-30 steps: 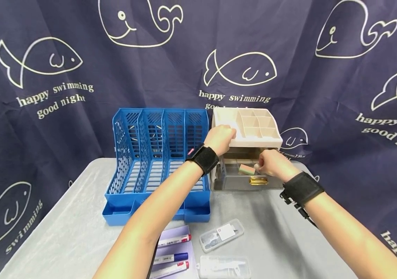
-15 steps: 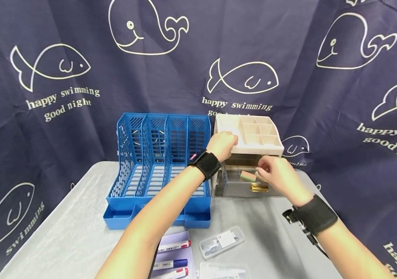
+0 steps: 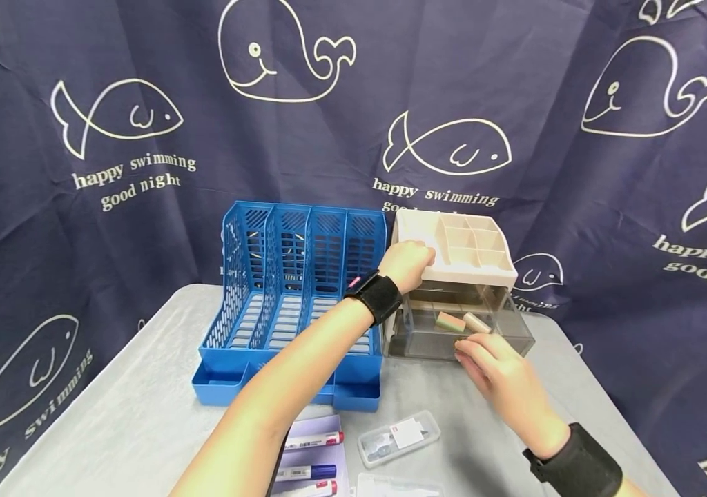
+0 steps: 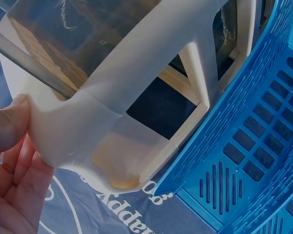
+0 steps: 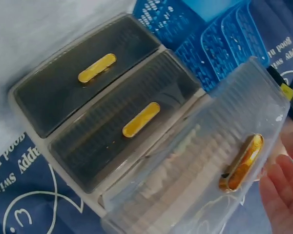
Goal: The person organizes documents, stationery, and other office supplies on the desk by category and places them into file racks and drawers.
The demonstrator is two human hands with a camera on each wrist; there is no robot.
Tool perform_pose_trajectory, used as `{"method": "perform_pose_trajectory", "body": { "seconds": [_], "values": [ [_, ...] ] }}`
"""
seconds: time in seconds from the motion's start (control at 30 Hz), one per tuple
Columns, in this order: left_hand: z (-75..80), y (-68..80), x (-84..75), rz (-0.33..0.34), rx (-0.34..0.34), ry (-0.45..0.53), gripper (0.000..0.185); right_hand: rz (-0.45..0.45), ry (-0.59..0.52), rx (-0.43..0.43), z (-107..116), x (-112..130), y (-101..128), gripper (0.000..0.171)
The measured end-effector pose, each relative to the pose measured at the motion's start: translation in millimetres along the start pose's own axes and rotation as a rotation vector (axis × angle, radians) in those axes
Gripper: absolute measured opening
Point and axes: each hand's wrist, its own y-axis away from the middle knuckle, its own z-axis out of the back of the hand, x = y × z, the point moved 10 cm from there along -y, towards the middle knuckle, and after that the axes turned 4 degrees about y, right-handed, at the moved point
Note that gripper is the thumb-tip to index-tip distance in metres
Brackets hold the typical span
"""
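Note:
My left hand [image 3: 408,266] grips the upper edge of a white desktop drawer organizer [image 3: 415,224]; in the left wrist view, thumb and fingers pinch its rim [image 4: 44,126]. The organizer's top drawer [image 3: 422,344], smoky and see-through, is pulled out. Inside lie an orange-and-green eraser [image 3: 450,322] and a small whitish cylinder [image 3: 476,322]. My right hand [image 3: 502,376] is at the drawer's front, fingers extended and nothing visible in them. In the right wrist view these fingers [image 5: 278,190] are beside the drawer's gold handle [image 5: 241,163]; whether they touch it I cannot tell.
A blue file rack [image 3: 304,283] stands left of the organizer. In front lie a purple sheet or folder [image 3: 322,422] with a red-capped marker [image 3: 316,442] and a blue-capped marker [image 3: 306,473], and two clear cases, one a compass case [image 3: 398,438]. A dark curtain hangs behind.
My right hand has let go of the whitish cylinder inside the drawer and come out to the drawer's front. The left hand stays on the organizer. The head view has shifted slightly.

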Motion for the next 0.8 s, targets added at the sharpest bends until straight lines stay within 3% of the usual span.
{"method": "perform_pose_trajectory", "body": {
  "seconds": [0.17, 0.33, 0.8],
  "values": [
    [-2.7, 0.3, -2.5, -0.018, 0.016, 0.004, 0.026, -0.017, 0.016, 0.073, -10, -4, 12, 0.040],
    [-3.3, 0.0, -1.2, -0.012, 0.024, 0.010, 0.027, -0.017, 0.034, 0.088, -15, -8, 15, 0.040],
    [-1.8, -1.8, 0.2, -0.008, 0.006, -0.006, 0.026, 0.006, 0.062, 0.010, -11, -8, 12, 0.040]
  ]
}}
